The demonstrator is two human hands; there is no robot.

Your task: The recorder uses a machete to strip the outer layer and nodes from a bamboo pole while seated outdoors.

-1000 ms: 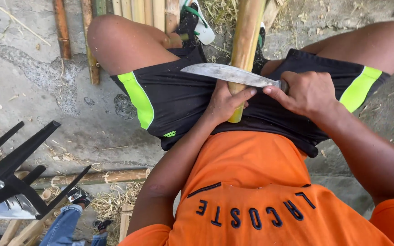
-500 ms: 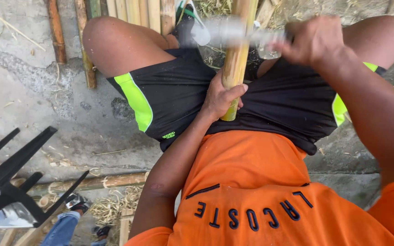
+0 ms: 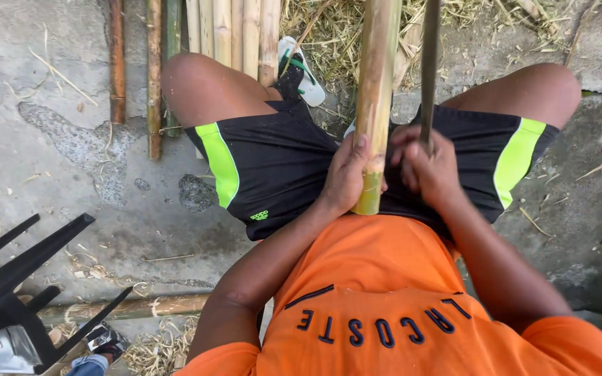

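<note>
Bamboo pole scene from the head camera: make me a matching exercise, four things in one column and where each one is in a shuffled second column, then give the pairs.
Things:
1. bamboo pole
2. machete
3. left hand
4. black stool

Places:
A. at the lower left edge, on the concrete
B. gripped in the right hand, blade pointing away
C. wrapped round the pole's near end
D. lying between the person's knees

Pairs: 1-D, 2-B, 3-C, 4-A
</note>
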